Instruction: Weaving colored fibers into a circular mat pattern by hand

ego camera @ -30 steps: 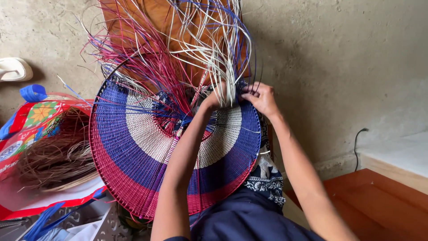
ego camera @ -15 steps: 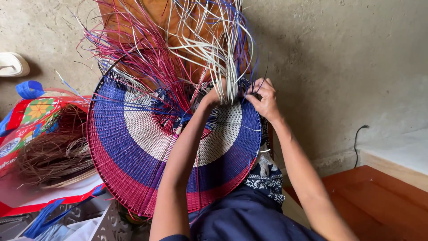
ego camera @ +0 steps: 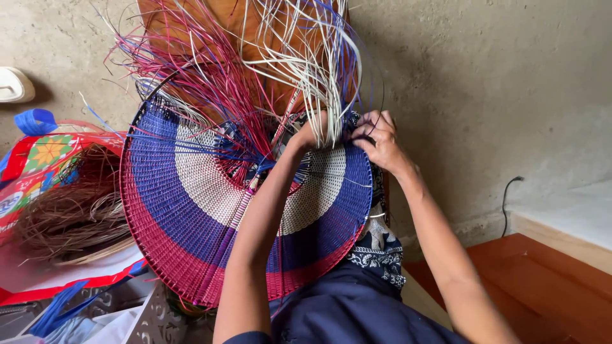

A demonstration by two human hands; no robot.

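— At the top right rim of the disc (ego camera: pixel 191 191), about one o'clock from its centre, I have both hands together. My right hand (ego camera: pixel 379 141) sits right on the rim, fingers pinched shut on a dark strand (ego camera: pixel 364 135).

— And the left?

— My left hand (ego camera: pixel 312 135) is just beside it, at nine o'clock from the right, fingers curled around the white strands (ego camera: pixel 319 76). I can't see the fingertips themselves; the strands cover them.

— Which way do those strands run?

— Their long axis goes up toward twelve o'clock, away from me, then they arch over and droop back. The red strands (ego camera: pixel 204 83) fan out toward eleven o'clock, apart from both hands.

— Which hand is nearer the rim?

— The right; it touches the blue band. The left forearm crosses the disc's face from six o'clock. A bag (ego camera: pixel 44 159) of brown fibre (ego camera: pixel 70 210) lies well off at nine o'clock.
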